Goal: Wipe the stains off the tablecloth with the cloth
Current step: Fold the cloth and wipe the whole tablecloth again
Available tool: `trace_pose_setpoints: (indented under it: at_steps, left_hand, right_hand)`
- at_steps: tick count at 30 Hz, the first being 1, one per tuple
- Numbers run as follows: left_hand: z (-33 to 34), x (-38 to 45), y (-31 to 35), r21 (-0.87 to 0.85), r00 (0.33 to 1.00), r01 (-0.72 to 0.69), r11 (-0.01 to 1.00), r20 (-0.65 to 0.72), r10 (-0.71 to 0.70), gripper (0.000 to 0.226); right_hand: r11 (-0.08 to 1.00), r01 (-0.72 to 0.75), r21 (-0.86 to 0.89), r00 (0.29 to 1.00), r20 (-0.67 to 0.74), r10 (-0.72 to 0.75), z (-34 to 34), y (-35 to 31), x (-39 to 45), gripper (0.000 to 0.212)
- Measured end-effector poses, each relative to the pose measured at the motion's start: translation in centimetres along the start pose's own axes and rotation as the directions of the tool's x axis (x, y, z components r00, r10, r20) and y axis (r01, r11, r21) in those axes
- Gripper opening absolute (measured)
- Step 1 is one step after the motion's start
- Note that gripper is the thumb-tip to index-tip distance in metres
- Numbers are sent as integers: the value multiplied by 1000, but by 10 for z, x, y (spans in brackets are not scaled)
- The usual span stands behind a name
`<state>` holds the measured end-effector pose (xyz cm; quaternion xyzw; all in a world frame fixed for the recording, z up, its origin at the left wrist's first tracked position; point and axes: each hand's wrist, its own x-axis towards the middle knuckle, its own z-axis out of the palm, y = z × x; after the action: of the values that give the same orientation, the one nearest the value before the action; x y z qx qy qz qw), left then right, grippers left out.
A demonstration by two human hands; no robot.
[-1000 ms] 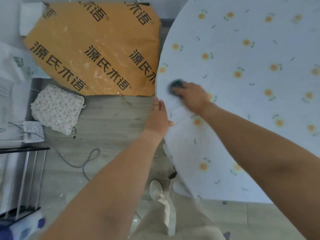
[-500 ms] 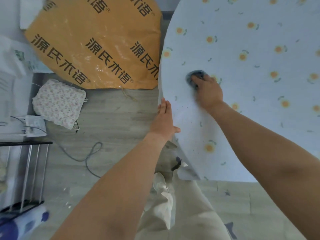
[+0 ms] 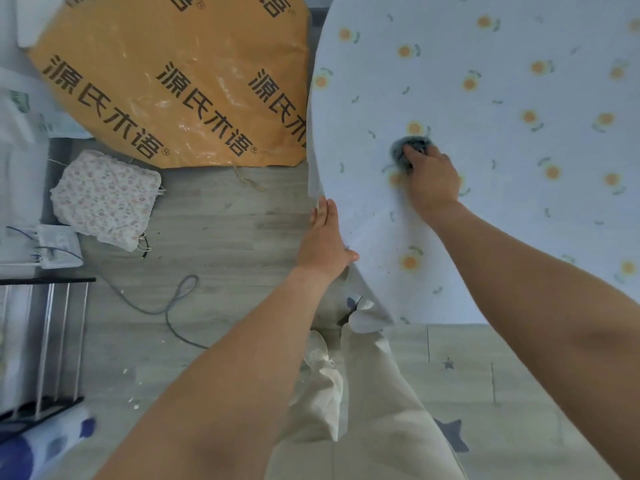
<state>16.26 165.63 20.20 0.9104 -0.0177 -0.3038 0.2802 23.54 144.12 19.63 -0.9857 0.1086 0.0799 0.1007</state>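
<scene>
At centre frame, the left hand [image 3: 323, 242] lies flat with straight fingers along the desk rim, pinning the tablecloth [image 3: 491, 98]; thin and slippery-looking, it would likely ruck up if released. Right of that, upper centre, the right hand [image 3: 433, 178] presses the dark cloth [image 3: 408, 148], fingers curled over it. Soft and light, the cloth probably handles best bunched under the fingertips

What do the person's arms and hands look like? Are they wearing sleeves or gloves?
Both arms are bare as far up as the picture shows, with no sleeves in view. The left hand and the right hand wear no gloves. No rings, watch or bracelets show on either one.
</scene>
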Motion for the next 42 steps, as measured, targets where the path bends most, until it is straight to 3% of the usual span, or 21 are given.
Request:
trace_pose_setpoints:
  at_steps: [1,3,5,8,10,11,13,15,17,19,22,23,25,27,29,31,33,35,37,39,42]
  left_hand:
    - [2,-2,-1,2,1000,-3,1000,-4,3,119]
    - [7,-6,-4,-5,1000,5,1000,-13,-5,120]
    - [10,-9,-5,-18,1000,4,1000,-2,-4,122]
    - [9,-9,-7,2,1000,-4,1000,19,4,125]
    - [7,-10,-5,21,1000,-10,1000,27,10,127]
    - [6,-12,-2,26,1000,-13,1000,25,12,128]
    - [8,-14,0,25,999,-14,1000,44,13,130]
    - [10,-16,0,24,999,-10,1000,52,9,132]
    - [9,-16,-3,54,997,-29,998,67,25,129]
    - [5,-15,-7,108,997,-51,993,66,44,121]
    - [4,-20,-6,184,994,-104,977,39,99,111]
    - [6,-21,-2,202,990,-137,970,38,132,107]
    - [16,-24,3,248,978,-207,947,72,195,106]
    - [27,-27,6,304,976,-215,928,101,193,116]
    - [32,-26,7,323,976,-215,922,107,190,122]
    - [30,-26,4,307,974,-224,925,108,200,122]
    - [30,-28,1,305,967,-253,918,111,229,116]
    - [35,-31,0,332,966,-259,907,73,249,108]
    - [42,-34,1,303,974,-225,926,52,220,106]
    - [46,-35,5,280,980,-201,939,54,194,110]
    - [33,-34,11,331,979,-191,924,127,157,112]
  right_hand:
    - [996,-85,36,996,-10,86,1,-7,3,52]
    - [994,-61,95,998,16,60,1,-42,-12,53]
    - [985,118,124,990,68,-127,10,-64,-45,47]
    - [887,456,69,872,163,-461,21,-47,-92,50]
    - [812,583,-10,805,141,-576,22,-9,-87,54]
    - [843,536,-47,842,106,-530,20,9,-78,53]
    - [981,192,1,981,-14,-192,14,24,-62,51]
    - [990,-86,109,996,-24,89,11,-1,-71,53]
    - [992,19,121,999,42,-24,19,-38,-101,49]
    - [951,290,109,947,114,-302,33,-53,-136,48]
    - [875,483,33,866,132,-482,33,-16,-136,50]
    - [916,402,8,910,108,-400,28,1,-128,50]
    - [998,12,54,999,37,-14,20,30,-121,54]
    - [944,-291,157,956,0,294,20,28,-128,58]
    - [946,-271,180,962,7,274,26,0,-150,56]
    - [984,-38,173,997,70,27,40,-28,-180,54]
    - [965,219,142,961,142,-238,46,-30,-205,54]
    - [943,322,88,935,125,-331,40,2,-203,52]
    - [992,103,75,992,70,-108,30,43,-192,50]
    - [964,-234,123,972,27,233,24,68,-187,49]
    - [941,-311,136,950,40,309,28,29,-206,42]
